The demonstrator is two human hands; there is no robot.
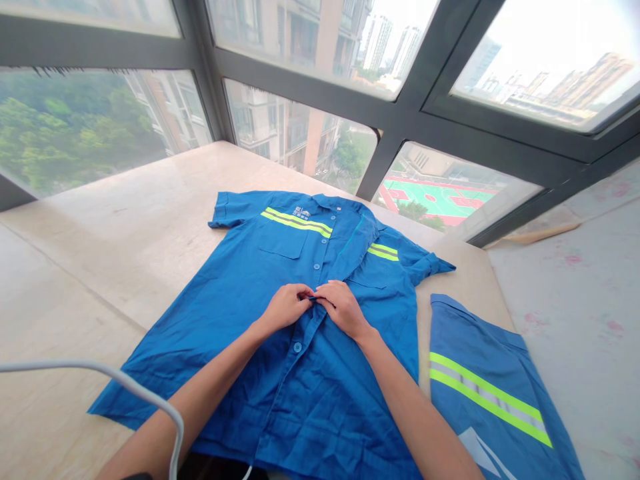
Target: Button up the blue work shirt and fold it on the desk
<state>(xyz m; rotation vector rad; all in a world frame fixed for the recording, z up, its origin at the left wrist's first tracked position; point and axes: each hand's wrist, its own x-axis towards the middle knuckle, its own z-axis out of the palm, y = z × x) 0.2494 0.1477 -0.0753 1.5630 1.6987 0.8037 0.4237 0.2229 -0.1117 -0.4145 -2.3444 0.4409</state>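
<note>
A blue short-sleeved work shirt [220,293] with yellow-green reflective stripes lies front up on a pale stone sill, its collar toward the window. At the middle of its front opening, my left hand [289,305] and my right hand [342,307] meet, fingertips pinching the placket edges. A button there, if any, is hidden by my fingers. Above my hands several buttons show along an open stretch of placket, where the right-hand front panel folds back. Below them sits one more button [297,347], uncovered on the placket.
To the right lies a folded blue garment [475,347] with reflective stripes. A white cable [145,393] arches across the lower left, over my left forearm. Dark-framed windows [320,73] border the sill [65,267]; a flower-patterned wall [575,313] stands at right.
</note>
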